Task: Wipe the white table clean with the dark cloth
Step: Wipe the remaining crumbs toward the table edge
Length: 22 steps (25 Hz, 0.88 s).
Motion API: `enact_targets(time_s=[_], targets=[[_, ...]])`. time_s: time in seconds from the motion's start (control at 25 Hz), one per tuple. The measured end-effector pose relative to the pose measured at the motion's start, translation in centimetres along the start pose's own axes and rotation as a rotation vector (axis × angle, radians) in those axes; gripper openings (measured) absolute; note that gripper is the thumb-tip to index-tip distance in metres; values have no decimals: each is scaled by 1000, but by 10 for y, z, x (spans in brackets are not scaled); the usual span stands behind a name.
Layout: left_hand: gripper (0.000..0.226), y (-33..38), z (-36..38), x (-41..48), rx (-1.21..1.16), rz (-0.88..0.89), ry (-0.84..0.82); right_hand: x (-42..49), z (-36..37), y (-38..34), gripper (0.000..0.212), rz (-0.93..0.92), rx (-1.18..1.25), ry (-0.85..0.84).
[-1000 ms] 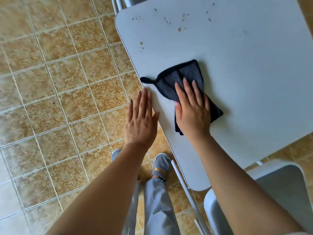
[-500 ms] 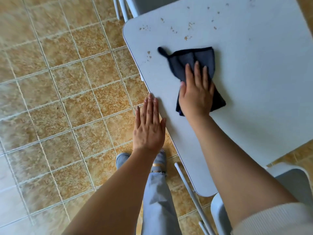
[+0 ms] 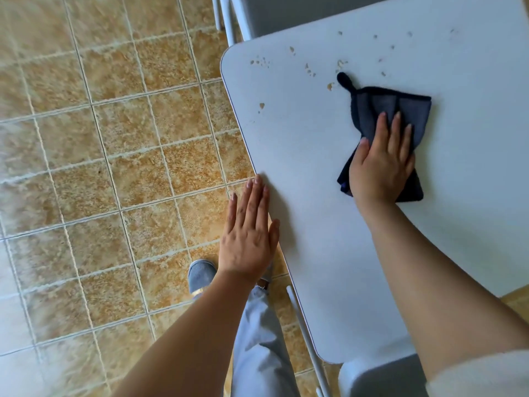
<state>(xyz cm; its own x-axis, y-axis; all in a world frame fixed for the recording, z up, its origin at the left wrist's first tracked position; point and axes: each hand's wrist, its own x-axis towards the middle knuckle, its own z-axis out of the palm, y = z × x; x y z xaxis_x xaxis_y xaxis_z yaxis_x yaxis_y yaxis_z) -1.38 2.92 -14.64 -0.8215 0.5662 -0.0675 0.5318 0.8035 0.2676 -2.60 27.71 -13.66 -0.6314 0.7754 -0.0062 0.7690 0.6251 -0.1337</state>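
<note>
The white table [image 3: 300,156] fills the right side of the view. A dark blue cloth [image 3: 398,110] with a small hanging loop lies flat on it. My right hand [image 3: 382,164] presses down on the cloth's near half, fingers spread over it. Brown crumbs [image 3: 310,70] lie scattered along the table's far side, just beyond the cloth. My left hand [image 3: 249,233] is flat and open at the table's left edge, holding nothing, its fingertips at the rim.
A tan tiled floor [image 3: 100,167] lies to the left. A grey chair [image 3: 380,376] stands at the table's near corner and another chair [image 3: 274,12] at the far corner. My legs and grey slippers [image 3: 200,275] are below the left hand.
My right hand has pushed the cloth farther away across the table, up to the crumbs. The left hand has stayed at the table's edge.
</note>
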Motion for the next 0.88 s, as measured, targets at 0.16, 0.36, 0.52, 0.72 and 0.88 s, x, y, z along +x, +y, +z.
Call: enact_targets(time_s=[0.16,0.36,0.52,0.72,0.88], targets=[[62,-2,2,-1,-2,9,-13,48,14,-58,53,-190,-1,-7],[62,-4,1,0,-5,25,-23,9,25,-97,51,-504,14,42],[64,-8,0,1,15,57,-22,-26,14,-45,48,-590,-2,44],[64,-11,0,2,21,75,-20,21,7,-34,52,-248,-36,39],[64,-12,4,1,14,71,-12,82,8,-85,56,-239,-17,-64]])
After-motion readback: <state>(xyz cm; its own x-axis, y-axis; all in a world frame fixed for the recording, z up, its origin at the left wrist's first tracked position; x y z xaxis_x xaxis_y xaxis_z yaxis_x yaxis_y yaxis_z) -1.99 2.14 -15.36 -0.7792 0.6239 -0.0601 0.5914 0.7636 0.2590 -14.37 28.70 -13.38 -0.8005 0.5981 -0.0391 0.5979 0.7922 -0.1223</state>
